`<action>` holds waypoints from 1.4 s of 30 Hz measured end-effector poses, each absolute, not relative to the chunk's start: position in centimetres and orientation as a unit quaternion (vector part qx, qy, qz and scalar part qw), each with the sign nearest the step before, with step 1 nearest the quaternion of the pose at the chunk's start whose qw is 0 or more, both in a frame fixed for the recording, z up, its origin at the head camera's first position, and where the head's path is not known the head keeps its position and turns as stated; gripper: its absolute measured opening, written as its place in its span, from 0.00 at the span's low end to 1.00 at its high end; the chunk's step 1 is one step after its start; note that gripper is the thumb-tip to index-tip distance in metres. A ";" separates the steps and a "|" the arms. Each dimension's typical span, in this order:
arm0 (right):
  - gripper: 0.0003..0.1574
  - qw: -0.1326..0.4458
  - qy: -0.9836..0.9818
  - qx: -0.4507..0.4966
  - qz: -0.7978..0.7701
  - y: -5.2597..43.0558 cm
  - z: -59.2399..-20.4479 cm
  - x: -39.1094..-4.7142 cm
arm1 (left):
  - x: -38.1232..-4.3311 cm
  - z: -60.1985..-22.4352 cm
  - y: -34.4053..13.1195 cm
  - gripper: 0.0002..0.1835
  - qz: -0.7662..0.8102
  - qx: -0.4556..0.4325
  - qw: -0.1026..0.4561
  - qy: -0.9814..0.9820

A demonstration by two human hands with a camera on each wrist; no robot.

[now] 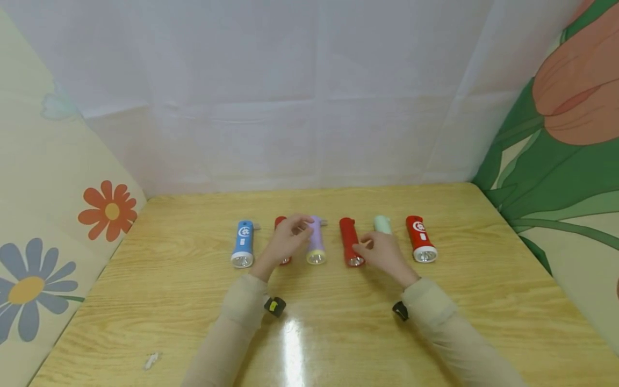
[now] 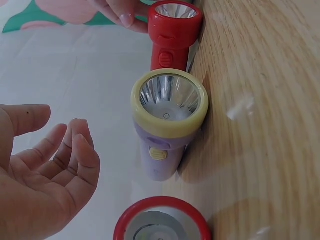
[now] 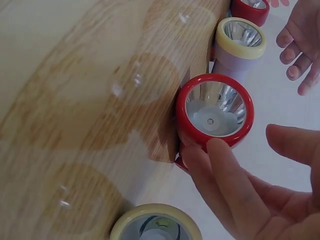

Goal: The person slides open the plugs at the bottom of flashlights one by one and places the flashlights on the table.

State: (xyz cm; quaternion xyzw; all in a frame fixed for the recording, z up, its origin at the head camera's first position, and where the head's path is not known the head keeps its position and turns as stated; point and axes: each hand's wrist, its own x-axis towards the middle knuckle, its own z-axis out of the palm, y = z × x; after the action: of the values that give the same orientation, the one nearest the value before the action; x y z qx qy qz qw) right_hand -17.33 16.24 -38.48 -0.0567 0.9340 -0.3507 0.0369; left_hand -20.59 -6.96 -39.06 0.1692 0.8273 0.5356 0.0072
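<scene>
Left grip (image 1: 287, 240), head view: thumb and fingers apart, loosely bent, hovering at the near-left side of the lilac flashlight (image 1: 317, 243), which lies in a row on the wood-grain counter (image 1: 338, 349). Right grip (image 1: 384, 251): right of the lilac one, fingertips at the lens end of a plain red flashlight (image 1: 348, 239). Row to the left of the lilac: another red flashlight (image 1: 280, 220), its middle hidden by the left hand, then a blue flashlight (image 1: 243, 242) with a white emblem. To the right, past the plain red: mint flashlight (image 1: 382, 224), lower half covered by the right hand, then a white-headed red flashlight (image 1: 418, 236). White cloth (image 1: 300, 107) hangs beyond the lilac one.

Left wrist view: lilac flashlight shows a yellow rim, yellow switch and silvery reflector. Left hand just beside it, a clear gap between, holding nothing. Plain red beyond it, right-hand fingers against its side; a red-rimmed lens nearer, cut by the frame edge.

Right wrist view: right-hand fingertips touch the plain red's rim, next along from the lilac; thumb stands off, so not clamped. On the side away from the lilac, a pale-yellow-rimmed lens, partly out of frame.
</scene>
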 end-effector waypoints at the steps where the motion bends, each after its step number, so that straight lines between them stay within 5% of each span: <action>1: 0.23 0.042 0.934 -0.055 -0.351 16.2 -38.5 -17.4 | -20.7 -39.0 -6.9 0.12 0.534 0.168 0.006 0.829; 16: 0.17 0.058 0.940 -0.045 -0.332 16.0 -39.3 -17.7 | -22.6 -38.1 -4.3 0.13 0.507 0.169 0.019 0.845; 42: 0.17 0.064 0.936 -0.041 -0.344 16.0 -39.3 -17.6 | -26.1 -38.9 -0.5 0.22 0.482 0.127 0.157 0.853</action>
State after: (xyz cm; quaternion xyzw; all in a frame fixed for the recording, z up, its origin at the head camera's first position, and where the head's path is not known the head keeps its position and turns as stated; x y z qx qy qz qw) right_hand -17.56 16.01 -39.35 -0.0415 0.9360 -0.3437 0.0641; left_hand -26.10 -0.47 -38.93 0.1267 0.8528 0.4817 0.1569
